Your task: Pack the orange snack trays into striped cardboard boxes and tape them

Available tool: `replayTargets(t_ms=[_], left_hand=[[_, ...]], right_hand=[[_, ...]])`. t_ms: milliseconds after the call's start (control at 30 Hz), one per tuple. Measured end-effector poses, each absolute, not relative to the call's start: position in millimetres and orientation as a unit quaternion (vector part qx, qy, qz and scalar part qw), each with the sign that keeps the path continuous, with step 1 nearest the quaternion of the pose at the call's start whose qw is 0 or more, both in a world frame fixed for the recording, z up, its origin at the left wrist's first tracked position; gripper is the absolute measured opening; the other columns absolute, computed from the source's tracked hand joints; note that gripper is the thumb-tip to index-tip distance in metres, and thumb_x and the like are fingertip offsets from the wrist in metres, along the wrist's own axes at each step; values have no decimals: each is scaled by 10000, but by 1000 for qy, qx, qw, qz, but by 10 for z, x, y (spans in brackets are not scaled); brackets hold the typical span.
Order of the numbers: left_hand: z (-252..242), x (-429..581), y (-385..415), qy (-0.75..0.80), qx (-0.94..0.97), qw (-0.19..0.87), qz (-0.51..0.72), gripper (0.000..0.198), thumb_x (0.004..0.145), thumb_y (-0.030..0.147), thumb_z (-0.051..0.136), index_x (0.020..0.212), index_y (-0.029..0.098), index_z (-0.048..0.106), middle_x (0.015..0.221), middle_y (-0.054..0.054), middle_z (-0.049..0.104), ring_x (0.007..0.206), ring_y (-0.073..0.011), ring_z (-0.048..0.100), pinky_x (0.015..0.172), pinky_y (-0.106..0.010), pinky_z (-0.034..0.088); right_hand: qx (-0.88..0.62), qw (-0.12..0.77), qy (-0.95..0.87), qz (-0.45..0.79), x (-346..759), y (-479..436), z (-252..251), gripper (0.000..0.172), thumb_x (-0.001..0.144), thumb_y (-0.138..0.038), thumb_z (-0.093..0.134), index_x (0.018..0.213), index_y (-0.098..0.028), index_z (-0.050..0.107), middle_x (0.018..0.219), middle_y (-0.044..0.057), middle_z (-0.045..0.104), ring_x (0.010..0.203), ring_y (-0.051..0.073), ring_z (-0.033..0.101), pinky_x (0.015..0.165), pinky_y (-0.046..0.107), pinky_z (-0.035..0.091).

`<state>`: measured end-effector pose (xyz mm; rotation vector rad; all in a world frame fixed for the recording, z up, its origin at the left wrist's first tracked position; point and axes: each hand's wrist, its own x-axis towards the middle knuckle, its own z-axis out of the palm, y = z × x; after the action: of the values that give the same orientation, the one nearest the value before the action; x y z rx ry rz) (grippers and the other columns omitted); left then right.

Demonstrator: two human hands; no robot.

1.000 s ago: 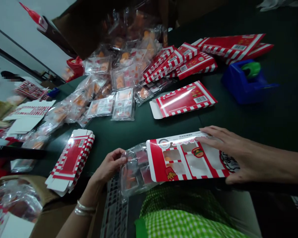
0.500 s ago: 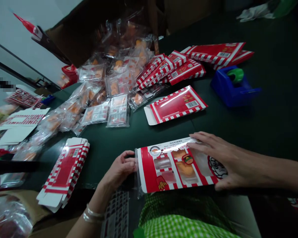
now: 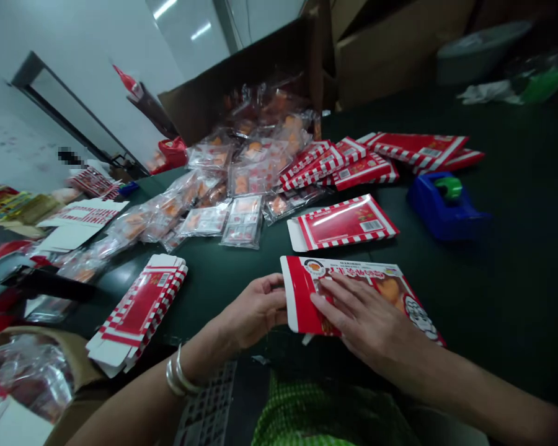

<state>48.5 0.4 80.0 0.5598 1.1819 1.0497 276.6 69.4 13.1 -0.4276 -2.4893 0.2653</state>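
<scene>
At 12 o'clock, over the edge of the dark tabletop (image 3: pixel 214 285), a red-and-white printed carton (image 3: pixel 302 291) sits between 2 hands. The left grip (image 3: pixel 255 313) curls partly closed against its short end, apparently bracing it, while the open right grip (image 3: pixel 367 322) presses flat across its face, seemingly to hold it steady.

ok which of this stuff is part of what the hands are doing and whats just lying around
In use: red-and-white carton, left hand at its end, right hand flat on it.
Lying about: single flat carton, stack of flat cartons, clear bags of orange items, blue tape dispenser.
</scene>
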Motion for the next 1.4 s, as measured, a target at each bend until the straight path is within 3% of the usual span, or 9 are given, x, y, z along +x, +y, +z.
replayTargets(t_ms=[100, 200, 333, 500, 733, 867, 1100, 1267, 1400], left_hand=[[1047, 416, 34, 521, 347, 559, 544, 288, 723, 235, 799, 980, 168, 690, 921, -62, 745, 870, -210, 707, 810, -341, 571], [949, 447, -45, 493, 431, 456, 602, 478, 781, 259, 763, 1230, 274, 600, 1260, -54, 666, 1194, -241, 595, 1008, -364, 486], [414, 752, -235, 464, 373, 556, 580, 748, 807, 348, 735, 1453, 302, 360, 1362, -98, 603, 1228, -292, 578, 1015, -404, 483], [68, 1056, -389, 520, 235, 551, 608, 1040, 642, 325, 856, 1465, 256, 225, 1020, -89, 752, 917, -278, 715, 822, -404, 563], [118, 968, -498, 616, 369, 452, 529, 205, 788, 343, 710, 927, 202, 654, 860, -22, 714, 791, -175, 635, 724, -260, 496], [185, 871, -492, 618, 418, 452, 488, 168, 793, 343, 691, 810, 177, 718, 872, -40, 707, 828, -192, 606, 758, -269, 471], [148, 876, -386, 580, 352, 511, 527, 174, 701, 312, 778, 687, 178, 668, 703, 20, 623, 653, -119, 518, 625, -212, 431], [165, 868, -351, 545, 365, 533, 535, 173, 725, 306, 778, 699, 170, 674, 737, 12, 611, 701, -119, 520, 662, -210, 430], [164, 851, -352, 538, 374, 547, 521, 192, 728, 299, 784, 688, 154, 665, 750, 1, 610, 703, -118, 526, 662, -212, 431]], right_hand=[[-223, 376, -869, 234, 2830, 736, 400, 587, 865, -120, 506, 1427, -273, 433, 1338, 121, 605, 1224, 307, 575, 1030, 509, 465], [-293, 361, -690, 555, 2970, 697, 578, 507, 882, -344, 565, 1378, -288, 471, 1179, 105, 700, 962, 297, 711, 823, 454, 595], [-260, 294, -447, 803, 2986, 432, 369, 658, 841, -459, 617, 1433, -287, 388, 1184, 120, 696, 896, 300, 730, 790, 488, 597], [-412, 389, -449, 691, 2997, 195, 17, 869, 797, -475, 708, 1508, -353, 224, 1460, 139, 482, 1059, 273, 673, 791, 407, 610], [-389, 321, -549, 667, 3163, 275, 21, 425, 790, -447, 717, 1170, -267, 654, 1066, 64, 737, 907, 236, 711, 759, 343, 612], [-424, 378, -624, 537, 3161, 290, 81, 295, 771, -502, 700, 873, -229, 749, 1042, 69, 734, 943, 246, 691, 800, 339, 587], [-419, 374, -576, 595, 3217, 377, 46, 303, 717, -414, 778, 916, -212, 672, 872, 48, 729, 807, 216, 697, 720, 331, 595], [-428, 497, -526, 542, 3204, 315, -24, 270, 676, -383, 812, 828, -216, 664, 962, 42, 698, 890, 205, 670, 787, 309, 566], [-409, 415, -582, 568, 3226, 294, 42, 185, 794, -399, 707, 840, -220, 728, 921, 31, 689, 876, 195, 647, 795, 302, 535]])
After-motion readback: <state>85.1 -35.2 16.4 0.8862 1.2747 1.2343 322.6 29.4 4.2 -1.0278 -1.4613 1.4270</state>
